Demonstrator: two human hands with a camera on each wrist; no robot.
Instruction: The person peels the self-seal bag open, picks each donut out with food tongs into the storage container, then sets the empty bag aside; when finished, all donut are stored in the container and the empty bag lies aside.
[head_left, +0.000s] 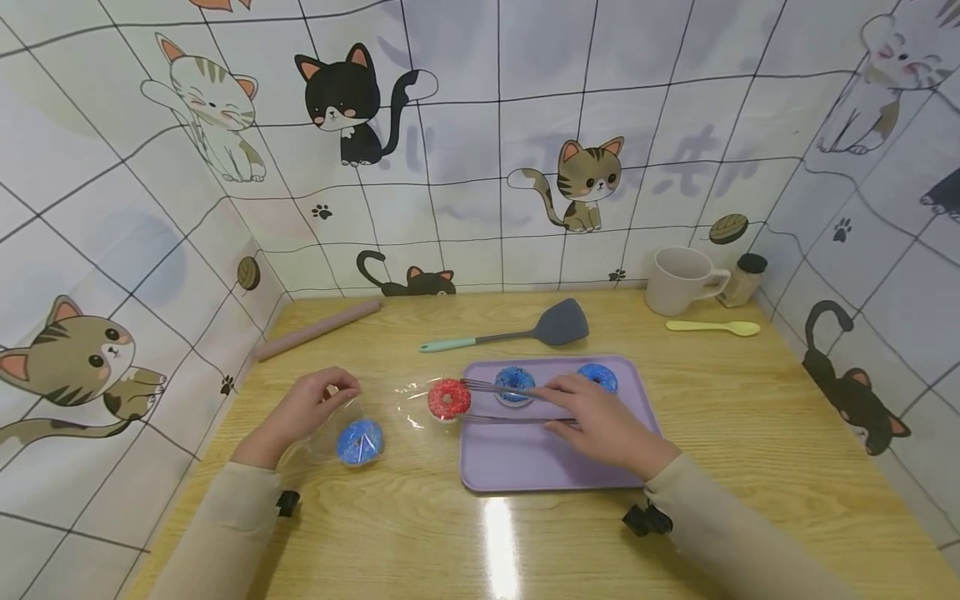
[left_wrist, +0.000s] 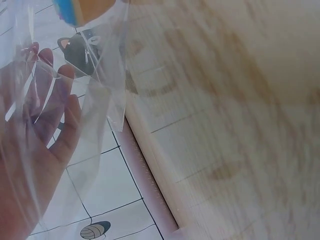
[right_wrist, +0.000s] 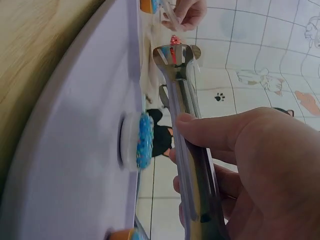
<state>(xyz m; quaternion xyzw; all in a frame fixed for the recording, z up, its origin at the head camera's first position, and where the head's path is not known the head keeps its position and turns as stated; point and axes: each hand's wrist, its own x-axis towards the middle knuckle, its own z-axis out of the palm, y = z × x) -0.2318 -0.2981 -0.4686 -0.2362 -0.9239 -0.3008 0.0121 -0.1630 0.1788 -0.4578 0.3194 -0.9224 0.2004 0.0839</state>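
My left hand (head_left: 303,408) pinches a clear plastic bag (left_wrist: 105,95) with a blue sprinkled donut (head_left: 360,442) in it, left of the lilac tray (head_left: 555,467). In the left wrist view, the bag lies in front of the fingers. My right hand (head_left: 600,421) grips metal tongs (right_wrist: 182,105) over the tray. The tongs' tips lie on either side of a red sprinkled donut (head_left: 449,400) at the tray's left edge. Clear plastic (head_left: 411,404) spreads to that donut's left. Two more blue donuts, one in the middle (head_left: 514,385) and one at the right (head_left: 597,377), rest on the tray.
Behind the tray lies a spatula (head_left: 561,323) with a mint handle. A pink rolling pin (head_left: 318,330) is at the back left. At the back right stand a beige mug (head_left: 677,282) and a black-capped jar (head_left: 742,281), with a yellow spoon (head_left: 712,327) in front.
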